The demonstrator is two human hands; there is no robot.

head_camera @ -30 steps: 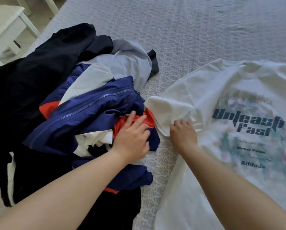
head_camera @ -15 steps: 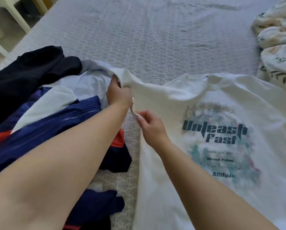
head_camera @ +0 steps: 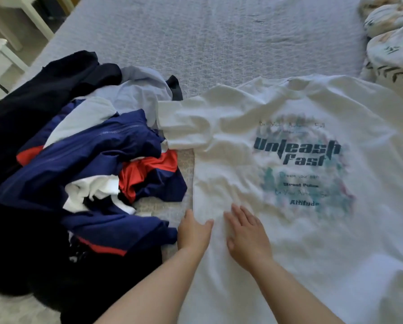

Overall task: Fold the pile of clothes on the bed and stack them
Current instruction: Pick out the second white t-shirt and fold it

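On the grey-blue quilted bedspread (head_camera: 219, 38), a white cotton t-shirt with a dark teal "Unleash Fast" print (head_camera: 254, 127) is being laid out flat, print side up, with its collar pointing to the far side of the bed. Its one visible short sleeve is being left stretched out sideways, so the cuff is touching the messy pile of unfolded clothes (head_camera: 79, 160) just beside the shirt. That pile is being made up of a navy zip jacket with red and white panels (head_camera: 107, 148), a pale blue garment (head_camera: 142, 92) behind it, and black stuff (head_camera: 43, 94) around the edges.

Down by the near edge of the shirt, the left hand (head_camera: 193, 232) is being rested flat right at the shirt's side seam, fingers straight and relaxed, thumb out on the fabric, nothing being gripped. Just beside it, the right hand (head_camera: 247, 235) is being pressed palm-down onto the white fabric, fingers spread and straight too, nothing being grabbed.

Off past the shirt's far shoulder, a bunched-up white duvet with a leafy print (head_camera: 392, 43) is being kept at the corner of the bed. Past the pile, a bit of white wooden furniture (head_camera: 1, 52) is being shown on the floor side.
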